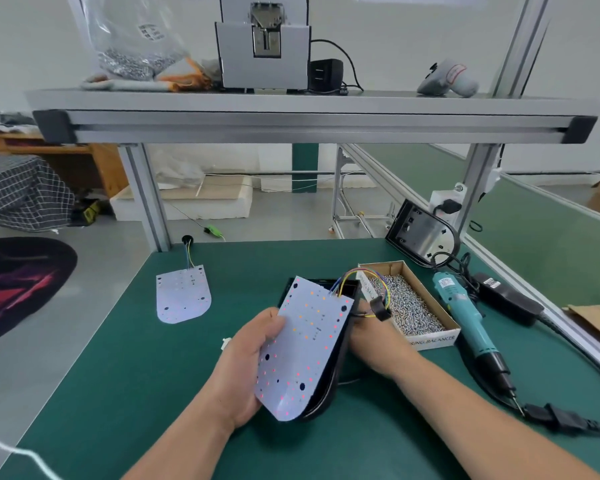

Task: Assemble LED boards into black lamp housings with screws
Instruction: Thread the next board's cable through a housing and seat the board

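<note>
My left hand (248, 365) grips the left edge of a white LED board (303, 344), tilted up over a black lamp housing (326, 393) on the green table. Coloured wires (361, 275) arc from the board's top edge to a black plug (380, 308). My right hand (371, 341) reaches in behind the board's right edge at the housing; its fingers are mostly hidden. A second LED board (182, 294) lies flat at the left. A cardboard box of screws (407, 306) sits to the right, with a teal electric screwdriver (468, 323) beside it.
Another black housing (421, 233) leans against the frame post at the back right. A black power adapter (510, 301) and cables trail along the table's right edge. An aluminium shelf (309, 123) spans overhead, carrying a screw feeder, a bag of screws and gloves.
</note>
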